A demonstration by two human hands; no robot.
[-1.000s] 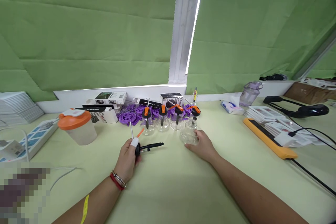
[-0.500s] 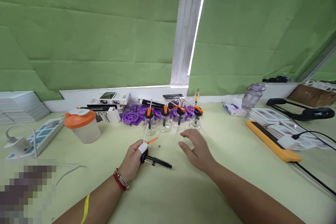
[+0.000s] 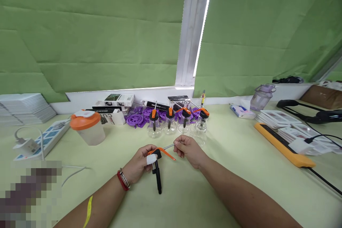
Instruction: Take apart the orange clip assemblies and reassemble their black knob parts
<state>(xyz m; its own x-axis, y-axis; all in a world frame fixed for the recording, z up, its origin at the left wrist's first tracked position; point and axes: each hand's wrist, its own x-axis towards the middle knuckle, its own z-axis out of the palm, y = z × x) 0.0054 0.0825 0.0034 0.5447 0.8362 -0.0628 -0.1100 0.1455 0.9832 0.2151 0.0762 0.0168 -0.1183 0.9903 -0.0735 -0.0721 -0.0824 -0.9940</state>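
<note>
The left hand [image 3: 139, 165], with a white wrap on one fingertip and red and silver bangles at the wrist, is clamped on the head of a black pump with an orange lever and a thin silver tube [image 3: 158, 162]. The pump's black stem hangs down toward 6 o'clock, just above the pale yellow-green tabletop [image 3: 187, 199], and its orange lever slants out toward 4 o'clock. The right hand [image 3: 189, 149] sits at 3 o'clock from the left, its fingertips pinched together on the far end of the silver tube; how firm the pinch is cannot quite be made out.

At 12 o'clock from the hands, near them, a row of four clear glass flasks with orange-and-black pump tops [image 3: 177, 123] stands upright. Behind the row lies a heap of purple plastic wheel-shaped parts [image 3: 135, 118], with white and black printed cartons [image 3: 116, 100] along the window sill. At 10 o'clock, well apart, stands a translucent white tub with an orange lid [image 3: 87, 128], and beyond it a white power strip [image 3: 50, 137]. At 3 o'clock, well apart, lies a long orange flat bar [image 3: 280, 144]
</note>
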